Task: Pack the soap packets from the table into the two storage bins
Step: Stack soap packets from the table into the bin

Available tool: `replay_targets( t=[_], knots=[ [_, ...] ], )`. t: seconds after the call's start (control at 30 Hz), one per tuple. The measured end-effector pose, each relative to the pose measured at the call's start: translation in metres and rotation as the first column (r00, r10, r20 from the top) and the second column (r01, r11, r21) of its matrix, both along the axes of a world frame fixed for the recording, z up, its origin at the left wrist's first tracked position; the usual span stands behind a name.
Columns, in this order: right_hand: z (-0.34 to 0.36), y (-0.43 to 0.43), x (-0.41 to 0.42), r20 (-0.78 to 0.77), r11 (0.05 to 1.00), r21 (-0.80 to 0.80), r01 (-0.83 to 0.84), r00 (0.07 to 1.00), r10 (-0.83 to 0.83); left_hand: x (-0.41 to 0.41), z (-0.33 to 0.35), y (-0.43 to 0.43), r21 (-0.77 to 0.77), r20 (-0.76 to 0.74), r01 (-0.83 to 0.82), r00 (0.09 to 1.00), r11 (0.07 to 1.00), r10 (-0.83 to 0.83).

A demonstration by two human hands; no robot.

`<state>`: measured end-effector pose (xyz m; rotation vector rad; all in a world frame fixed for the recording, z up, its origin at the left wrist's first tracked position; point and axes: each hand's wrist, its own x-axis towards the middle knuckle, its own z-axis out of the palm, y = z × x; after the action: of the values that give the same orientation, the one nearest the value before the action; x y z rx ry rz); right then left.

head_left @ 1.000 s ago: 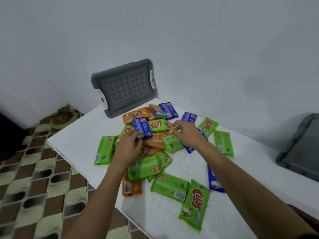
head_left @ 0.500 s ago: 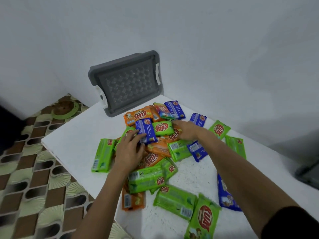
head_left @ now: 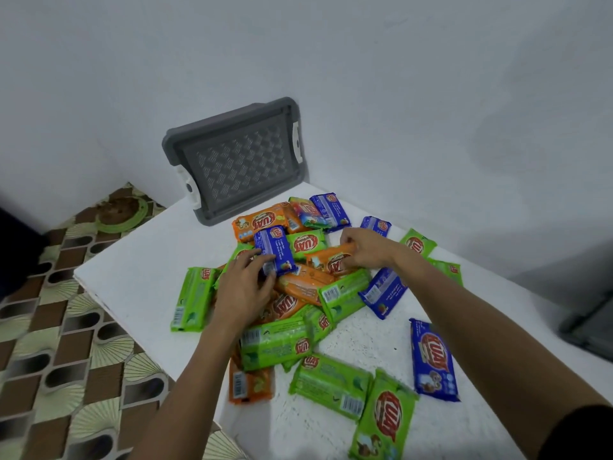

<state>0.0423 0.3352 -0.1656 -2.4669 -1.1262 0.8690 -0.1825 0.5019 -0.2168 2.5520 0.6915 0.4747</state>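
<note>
Several green, orange and blue soap packets lie heaped on the white table (head_left: 139, 280). My left hand (head_left: 243, 287) rests on the pile and its fingers grip a blue packet (head_left: 275, 249) that lies on top. My right hand (head_left: 363, 249) curls its fingers round an orange packet (head_left: 326, 260) in the middle of the heap. A grey storage bin lid (head_left: 238, 161) leans against the wall at the table's far corner. A second grey bin (head_left: 590, 330) shows only as a blurred edge at the far right.
The table's left edge drops to a patterned floor (head_left: 66, 343). White walls close the back and right. Loose green packets (head_left: 331, 386) and a blue packet (head_left: 433, 360) lie near the front of the table.
The view has swung left, so the right bin has slid almost out of frame. My right hand has closed on the orange packet; my left hand stays on the blue one.
</note>
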Motion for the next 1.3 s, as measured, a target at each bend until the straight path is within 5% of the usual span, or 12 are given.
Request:
replay_targets(
  t=[0.33,0.5,0.9,1.03,1.3],
  knots=[
    [0.019,-0.032,0.001,-0.197,0.947,0.246,0.207,0.967,-0.16,0.06,0.021,-0.006,0.045,-0.011,-0.021,1.0,0.999,0.022],
    [0.026,-0.04,0.0,-0.319,0.857,0.354,0.375,0.91,-0.266,0.106,0.026,-0.007,0.08,-0.146,0.001,0.989,0.997,0.01],
    [0.018,-0.047,-0.009,-0.485,0.794,0.346,0.501,0.819,-0.306,0.16,0.024,-0.016,0.255,-0.431,-0.089,0.881,0.963,0.195],
    [0.02,-0.054,-0.012,-0.489,0.783,0.357,0.51,0.816,-0.309,0.162,0.021,-0.016,0.189,-0.366,-0.16,0.904,0.969,0.221],
    [0.027,-0.073,-0.02,-0.514,0.721,0.373,0.583,0.777,-0.363,0.158,0.03,-0.03,-0.23,-0.003,-0.152,0.988,0.961,0.155]
  ],
)
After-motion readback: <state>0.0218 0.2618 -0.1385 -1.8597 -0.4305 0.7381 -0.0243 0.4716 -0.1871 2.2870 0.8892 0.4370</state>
